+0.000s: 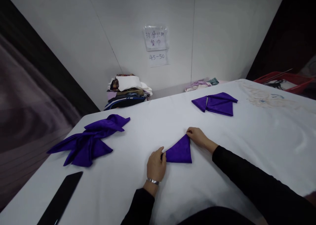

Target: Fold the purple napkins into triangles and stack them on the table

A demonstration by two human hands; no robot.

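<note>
Lit dimly, grey on the wall [217,31], brighter on the white tablecloth [128,185], with soft shadow near the lower edge and a glint on the black strip [61,198]. Stretched toward the sides, near-black at upper right, blurred over the purplish backdrop [27,119], yet legible at "45-50" on the paper sign [159,62].

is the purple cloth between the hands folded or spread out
Folded: the purple cloth lies as a compact, straight-edged triangle, with corners at the left hand and right hand. Cannot tell how many layers.
</note>
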